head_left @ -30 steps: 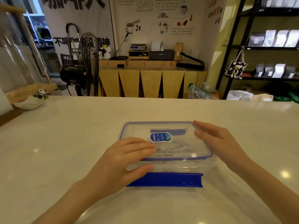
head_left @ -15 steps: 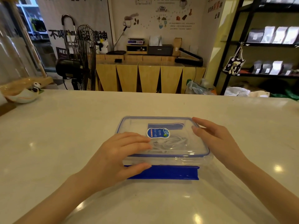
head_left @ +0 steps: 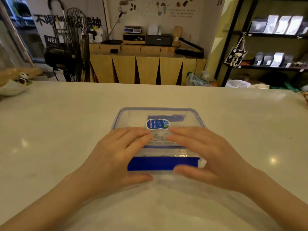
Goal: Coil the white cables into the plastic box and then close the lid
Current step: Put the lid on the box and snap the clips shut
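A clear plastic box (head_left: 188,155) with a blue-rimmed lid (head_left: 133,117) sits on the pale counter before me. The lid lies on top of the box and carries a blue oval sticker (head_left: 157,124). White cables (head_left: 159,136) show faintly through the lid between my hands. My left hand (head_left: 116,157) rests flat on the lid's near left part, thumb under the blue front latch (head_left: 163,163). My right hand (head_left: 211,155) lies flat on the near right part, thumb at the latch's right end. A second blue latch (head_left: 166,117) shows at the far side.
The counter (head_left: 66,122) stretches wide on both sides of the box. A dish with a small panda figure (head_left: 15,84) stands at its far left edge. Beyond the counter are a standing fan (head_left: 73,45), a wooden sideboard and dark shelves.
My right hand has moved from the box's right side onto the lid's near right part, thumb down by the front latch. The left hand stays on the lid. The camera has tilted down.
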